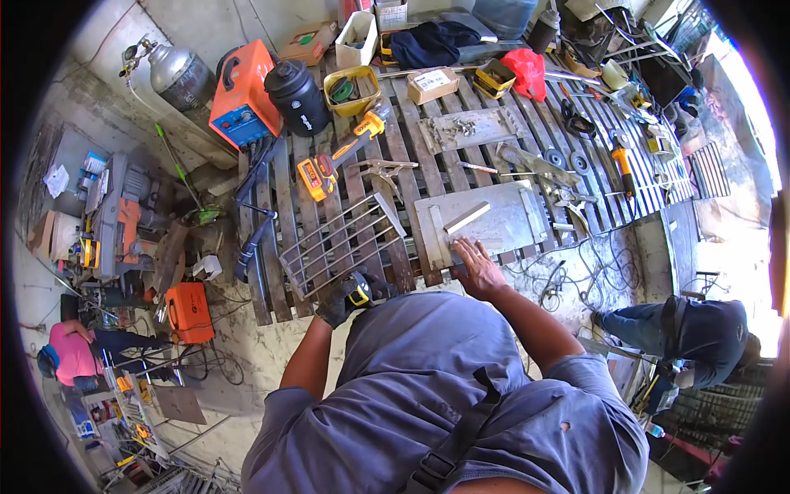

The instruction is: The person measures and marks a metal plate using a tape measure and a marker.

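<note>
My left hand, in a black glove, grips a yellow and black tape measure at the near edge of the slatted metal workbench. A small welded bar grille lies just beyond it. My bare right hand rests flat on the near edge of a grey steel plate, fingers spread. A short angle piece lies on that plate above the hand.
A yellow angle grinder, locking pliers, an orange welder, a gas cylinder, a black jug and boxes crowd the bench. One person crouches at right, another at lower left. Cables trail on the floor.
</note>
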Demonstrator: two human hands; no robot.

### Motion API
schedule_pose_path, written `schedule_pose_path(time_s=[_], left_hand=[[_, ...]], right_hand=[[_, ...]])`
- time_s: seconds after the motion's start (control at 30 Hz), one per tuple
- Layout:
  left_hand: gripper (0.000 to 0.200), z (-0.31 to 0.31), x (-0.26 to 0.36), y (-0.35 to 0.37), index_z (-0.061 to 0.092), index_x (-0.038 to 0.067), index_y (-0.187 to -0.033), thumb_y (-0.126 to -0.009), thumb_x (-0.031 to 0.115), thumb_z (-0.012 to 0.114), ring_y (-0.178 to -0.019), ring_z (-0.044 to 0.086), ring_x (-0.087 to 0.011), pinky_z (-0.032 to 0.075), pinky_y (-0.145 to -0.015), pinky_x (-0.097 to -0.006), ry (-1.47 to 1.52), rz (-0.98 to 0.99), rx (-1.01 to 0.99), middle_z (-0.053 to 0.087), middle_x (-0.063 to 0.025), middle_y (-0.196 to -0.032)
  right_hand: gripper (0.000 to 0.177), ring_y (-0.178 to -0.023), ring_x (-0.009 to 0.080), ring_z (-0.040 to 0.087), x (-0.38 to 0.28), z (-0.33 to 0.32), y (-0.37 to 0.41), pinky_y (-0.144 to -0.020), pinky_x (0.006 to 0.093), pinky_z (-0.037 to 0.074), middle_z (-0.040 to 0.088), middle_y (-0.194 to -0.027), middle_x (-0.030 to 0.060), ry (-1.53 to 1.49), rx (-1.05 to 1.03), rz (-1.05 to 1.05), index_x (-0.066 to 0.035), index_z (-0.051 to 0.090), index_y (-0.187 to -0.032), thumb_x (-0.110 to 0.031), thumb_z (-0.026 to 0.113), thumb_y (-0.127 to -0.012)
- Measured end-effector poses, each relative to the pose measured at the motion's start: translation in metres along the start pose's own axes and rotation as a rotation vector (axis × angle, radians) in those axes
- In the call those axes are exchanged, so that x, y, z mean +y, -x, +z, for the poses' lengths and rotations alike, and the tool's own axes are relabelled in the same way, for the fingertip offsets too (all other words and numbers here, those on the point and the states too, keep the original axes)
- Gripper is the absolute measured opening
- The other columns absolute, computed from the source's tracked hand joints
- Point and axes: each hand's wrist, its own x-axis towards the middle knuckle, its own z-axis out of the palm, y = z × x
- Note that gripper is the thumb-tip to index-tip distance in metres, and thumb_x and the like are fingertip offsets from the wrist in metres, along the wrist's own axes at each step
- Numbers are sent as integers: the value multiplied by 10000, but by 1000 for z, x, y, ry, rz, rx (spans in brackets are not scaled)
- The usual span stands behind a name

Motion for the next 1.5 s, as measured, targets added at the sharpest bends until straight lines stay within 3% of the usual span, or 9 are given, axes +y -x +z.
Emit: schedule_pose_path(time_s=[0.23, 0.43, 0.57, 0.83, 1.2, 1.3, 1.4, 1.47, 1.5], left_hand=[[573, -20, -16, -20, 619, 100, -1440, -945, 325, 803, -1062, 752, -246, 653, -860, -425, -215, -74, 222, 712, -92, -1289], [333, 157, 53, -50, 562, 102, -1068, -954, 201, 858, -850, 544, -90, 539, -776, -323, -535, 337, 63, 526, 46, -922], [456, 173, 35, -112, 596, 76, -1299, -947, 181, 866, -988, 661, -107, 577, -830, -302, -748, 329, -104, 677, -3, -1110], [389, 196, 8, -154, 623, 76, -1250, -973, 219, 856, -903, 665, -83, 584, -777, -280, -671, 47, -171, 687, -8, -1059], [337, 188, 38, -165, 717, 82, -1192, -1001, 344, 807, -795, 670, -86, 576, -693, -263, -611, -91, -116, 687, 5, -963], [421, 189, 39, -171, 671, 76, -1158, -950, 382, 874, -764, 645, -77, 573, -652, -279, -577, -86, -19, 655, 5, -950], [515, 204, 35, -180, 656, 70, -1195, -1041, 560, 695, -777, 689, -110, 578, -635, -290, -629, -143, -189, 681, -39, -997], [609, 231, 46, -179, 649, 45, -1302, -1128, 604, 481, -808, 745, -224, 606, -694, -368, -731, -241, -451, 717, -118, -1006], [563, 223, 32, -196, 647, 37, -1318, -1142, 539, 464, -821, 742, -333, 602, -742, -438, -999, 49, -629, 737, -170, -990]], right_hand=[[719, -1568, 412, 403, -10, -16, -5, -1288, 573, 302, 468, -1651, 224, -27, 116, 84, -16, 397, -1615, -290, 686, -1016], [529, -1231, 409, 703, -40, -46, -45, -1026, 492, 567, 709, -1349, 239, -575, 156, 373, -9, 630, -1432, -307, 739, -1009], [475, -1264, 394, 695, -26, -49, -52, -1024, 462, 571, 711, -1341, 263, -515, 256, 425, 8, 696, -1350, -323, 735, -1013], [385, -786, 267, 780, 34, -45, -8, -783, 411, 614, 804, -898, 172, -559, 35, 776, 39, 795, -953, -341, 738, -966], [460, -914, 284, 789, 54, -9, -20, -846, 429, 605, 813, -958, 174, -633, 201, 886, 5, 824, -1076, -432, 756, -953], [590, -1034, 294, 764, 37, -31, -17, -905, 431, 601, 785, -1204, 176, -975, 72, 886, -22, 741, -1332, -427, 838, -915], [882, -1192, 279, 698, -13, -60, -10, -969, 418, 590, 651, -1457, 169, -1198, 240, 321, -47, 512, -1584, -375, 920, -874], [917, -1264, 266, 655, -39, -76, -4, -1006, 410, 586, 603, -1441, 130, -1567, 242, 391, -49, 368, -1645, -239, 897, -920], [827, -1228, 267, 676, -43, -68, -2, -993, 413, 594, 644, -1359, 122, -1670, 366, 456, -43, 407, -1613, -193, 871, -945]])
